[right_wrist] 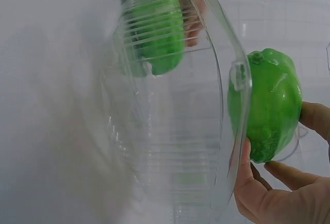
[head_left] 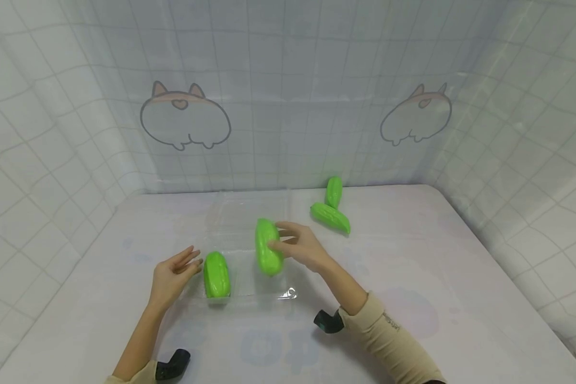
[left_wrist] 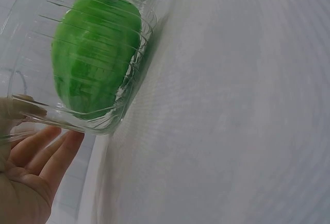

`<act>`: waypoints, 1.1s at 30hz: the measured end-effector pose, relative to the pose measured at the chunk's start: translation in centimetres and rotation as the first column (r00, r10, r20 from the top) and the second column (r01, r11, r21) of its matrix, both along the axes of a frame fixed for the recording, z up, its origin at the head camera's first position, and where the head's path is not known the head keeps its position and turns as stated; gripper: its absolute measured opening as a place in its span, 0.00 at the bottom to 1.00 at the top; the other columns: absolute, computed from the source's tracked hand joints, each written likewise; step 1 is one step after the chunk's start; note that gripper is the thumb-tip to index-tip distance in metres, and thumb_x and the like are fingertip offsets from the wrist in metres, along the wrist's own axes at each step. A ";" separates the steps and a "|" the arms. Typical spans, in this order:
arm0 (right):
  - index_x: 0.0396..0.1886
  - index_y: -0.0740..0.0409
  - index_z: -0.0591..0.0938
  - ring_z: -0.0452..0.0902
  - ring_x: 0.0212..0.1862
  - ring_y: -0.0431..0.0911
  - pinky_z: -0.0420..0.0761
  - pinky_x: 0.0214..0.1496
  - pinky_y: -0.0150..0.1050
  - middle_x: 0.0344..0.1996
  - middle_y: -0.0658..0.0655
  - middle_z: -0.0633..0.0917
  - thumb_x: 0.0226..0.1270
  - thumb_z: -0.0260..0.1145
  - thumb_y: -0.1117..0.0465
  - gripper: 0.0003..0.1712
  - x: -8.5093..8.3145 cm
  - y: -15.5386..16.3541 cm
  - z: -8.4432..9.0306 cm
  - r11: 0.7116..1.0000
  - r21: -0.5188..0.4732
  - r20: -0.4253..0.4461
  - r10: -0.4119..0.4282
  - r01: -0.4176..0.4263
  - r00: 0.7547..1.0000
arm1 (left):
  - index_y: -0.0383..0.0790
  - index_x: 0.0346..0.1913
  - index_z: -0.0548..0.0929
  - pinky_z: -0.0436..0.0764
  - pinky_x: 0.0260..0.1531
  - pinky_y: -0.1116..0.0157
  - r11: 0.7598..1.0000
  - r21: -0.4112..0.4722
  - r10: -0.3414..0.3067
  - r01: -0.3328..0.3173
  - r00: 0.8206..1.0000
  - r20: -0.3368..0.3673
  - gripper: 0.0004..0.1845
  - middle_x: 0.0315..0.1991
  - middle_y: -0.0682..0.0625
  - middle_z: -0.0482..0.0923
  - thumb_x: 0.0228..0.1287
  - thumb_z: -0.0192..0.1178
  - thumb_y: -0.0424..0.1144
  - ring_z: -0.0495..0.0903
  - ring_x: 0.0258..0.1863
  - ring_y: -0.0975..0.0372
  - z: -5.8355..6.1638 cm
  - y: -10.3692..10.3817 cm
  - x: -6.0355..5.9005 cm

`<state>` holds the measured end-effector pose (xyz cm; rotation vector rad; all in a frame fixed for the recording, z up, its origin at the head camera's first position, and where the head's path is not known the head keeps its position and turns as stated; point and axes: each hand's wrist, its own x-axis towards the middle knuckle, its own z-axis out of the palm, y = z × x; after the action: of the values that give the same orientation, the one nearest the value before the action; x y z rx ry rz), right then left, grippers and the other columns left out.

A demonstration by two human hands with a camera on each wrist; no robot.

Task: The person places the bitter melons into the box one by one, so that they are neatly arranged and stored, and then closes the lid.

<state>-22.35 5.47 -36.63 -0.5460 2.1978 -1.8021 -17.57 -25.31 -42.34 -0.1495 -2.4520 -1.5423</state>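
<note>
4 green toy gourds: right hand (head_left: 301, 246) fingers clamped on 1 (head_left: 268, 247) over clear tray (head_left: 249, 300), 1 (head_left: 216, 274) inside by left hand (head_left: 173, 274), fingers straight; 2 (head_left: 330, 217) on pale bench (head_left: 461, 298). Tiled-print backdrop w/ cartoon animals.

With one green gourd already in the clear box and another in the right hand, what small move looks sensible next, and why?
Probably lower the held gourd into the clear box beside the first gourd. The right hand grips it above the open box, while the left hand steadies the box's side.
</note>
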 end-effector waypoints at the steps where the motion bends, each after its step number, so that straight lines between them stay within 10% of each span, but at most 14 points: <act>1: 0.66 0.64 0.67 0.77 0.52 0.59 0.84 0.43 0.42 0.59 0.68 0.74 0.60 0.67 0.60 0.35 0.0 -0.1 0.0 1.000 0.000 0.001 0.005 -0.005 1.000 | 0.21 0.62 0.67 0.77 0.35 0.82 1.000 -0.003 0.002 -0.002 1.000 0.002 0.25 0.53 0.30 0.74 0.64 0.56 0.28 0.79 0.36 0.78 0.0 0.0 0.0; 33: 0.63 0.67 0.69 0.77 0.52 0.58 0.80 0.50 0.46 0.55 0.66 0.78 0.57 0.70 0.57 0.36 0.3 -4.4 -1.9 0.968 0.246 0.032 0.042 -0.049 0.999 | 0.22 0.63 0.66 0.77 0.36 0.82 1.000 -0.002 0.011 -0.011 0.999 0.030 0.25 0.54 0.31 0.74 0.65 0.57 0.28 0.77 0.38 0.79 0.0 0.1 -0.3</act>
<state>-22.08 1.04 -38.56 -0.5097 2.3252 -1.4749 -17.84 -25.20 -42.31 -0.1132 -2.4729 -1.5493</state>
